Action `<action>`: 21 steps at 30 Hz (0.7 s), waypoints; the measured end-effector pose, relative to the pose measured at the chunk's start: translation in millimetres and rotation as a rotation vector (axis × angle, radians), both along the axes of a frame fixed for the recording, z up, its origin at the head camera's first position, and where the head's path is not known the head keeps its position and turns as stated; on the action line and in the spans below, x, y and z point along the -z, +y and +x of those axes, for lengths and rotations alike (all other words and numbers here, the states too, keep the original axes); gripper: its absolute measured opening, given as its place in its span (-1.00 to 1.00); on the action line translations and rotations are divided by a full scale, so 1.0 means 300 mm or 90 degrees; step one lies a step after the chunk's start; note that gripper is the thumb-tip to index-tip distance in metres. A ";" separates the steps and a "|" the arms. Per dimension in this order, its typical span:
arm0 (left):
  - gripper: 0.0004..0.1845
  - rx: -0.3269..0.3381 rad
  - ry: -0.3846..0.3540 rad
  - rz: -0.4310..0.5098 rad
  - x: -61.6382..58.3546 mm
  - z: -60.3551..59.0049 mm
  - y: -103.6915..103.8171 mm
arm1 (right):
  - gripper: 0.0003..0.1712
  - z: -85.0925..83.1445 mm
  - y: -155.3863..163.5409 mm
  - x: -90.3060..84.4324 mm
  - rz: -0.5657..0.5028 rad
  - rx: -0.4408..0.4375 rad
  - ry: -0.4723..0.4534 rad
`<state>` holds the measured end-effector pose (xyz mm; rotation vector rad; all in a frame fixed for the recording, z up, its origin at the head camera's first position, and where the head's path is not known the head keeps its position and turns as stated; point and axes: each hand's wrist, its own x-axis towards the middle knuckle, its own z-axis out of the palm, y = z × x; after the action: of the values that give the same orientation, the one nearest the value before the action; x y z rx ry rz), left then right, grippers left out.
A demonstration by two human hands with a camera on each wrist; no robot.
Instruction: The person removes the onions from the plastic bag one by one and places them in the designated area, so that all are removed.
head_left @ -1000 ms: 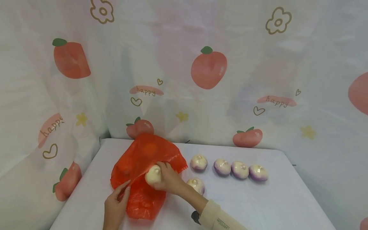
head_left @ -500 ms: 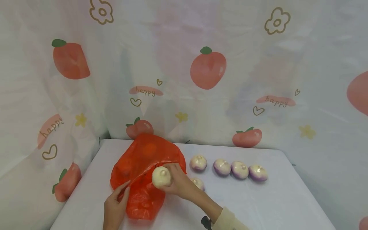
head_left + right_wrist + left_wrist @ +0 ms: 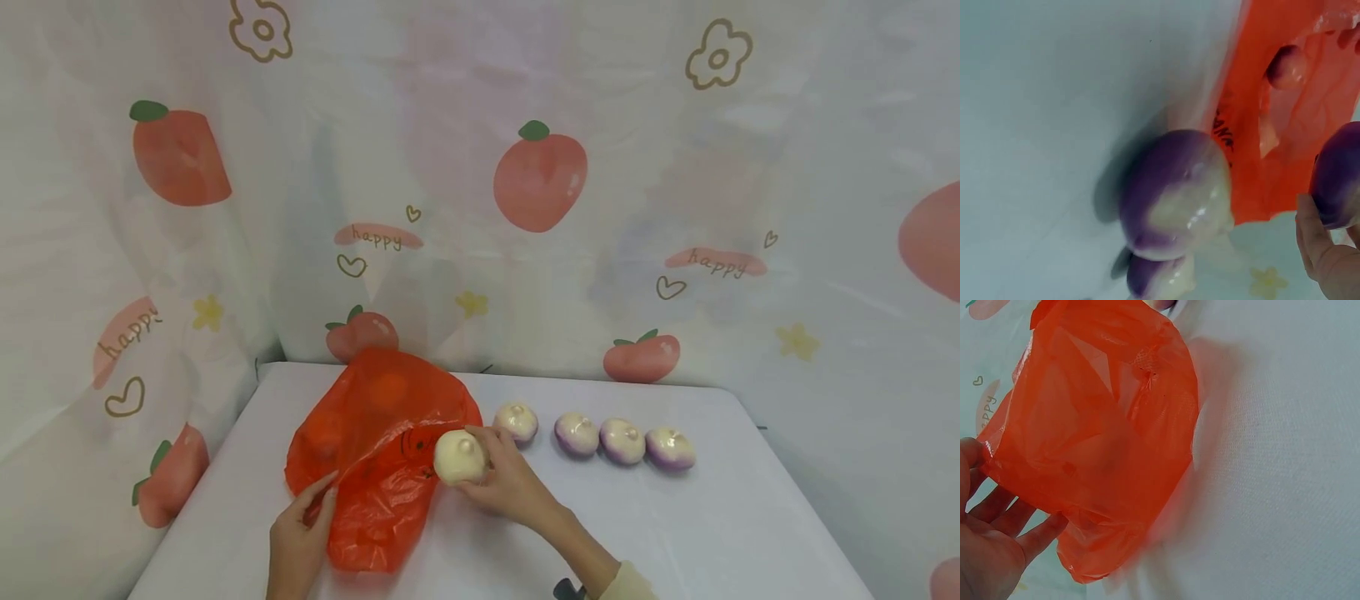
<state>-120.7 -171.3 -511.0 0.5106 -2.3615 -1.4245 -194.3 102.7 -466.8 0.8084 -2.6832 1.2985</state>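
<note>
An orange plastic bag (image 3: 367,467) lies on the white table (image 3: 712,533) with round shapes showing through it. My left hand (image 3: 311,510) pinches the bag's near edge; in the left wrist view its fingers (image 3: 1004,531) hold the bag (image 3: 1097,437) from below. My right hand (image 3: 486,468) grips a white and purple bulb (image 3: 459,457) just right of the bag's mouth. In the right wrist view the held bulb (image 3: 1338,175) sits above my palm (image 3: 1329,262), and a bulb (image 3: 1286,65) shows through the bag (image 3: 1272,162).
Several more bulbs lie in a row right of the bag, from the nearest bulb (image 3: 516,422) to the farthest bulb (image 3: 670,448). One bulb (image 3: 1175,194) lies close in the right wrist view. A fruit-print curtain (image 3: 540,183) hangs behind the table.
My right hand has carried the bulb rightward, from over the bag to just beside it, and now hides the bulb that lay nearer the front. The left hand has kept its hold.
</note>
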 end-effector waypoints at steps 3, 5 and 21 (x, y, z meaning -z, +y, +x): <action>-0.69 0.003 -0.001 0.000 -0.001 0.002 0.004 | -0.23 -0.004 0.037 0.003 -0.003 0.019 0.005; -0.68 0.007 -0.004 0.006 -0.001 0.003 0.006 | -0.21 -0.011 0.058 0.000 0.001 0.026 0.015; -0.65 0.010 -0.019 0.008 -0.001 0.006 0.001 | -0.15 -0.046 0.234 0.005 0.029 0.100 0.023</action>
<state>-118.8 -170.9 -510.9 0.5217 -2.3863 -1.4483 -208.1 172.8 -468.3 0.6035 -2.6947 1.1813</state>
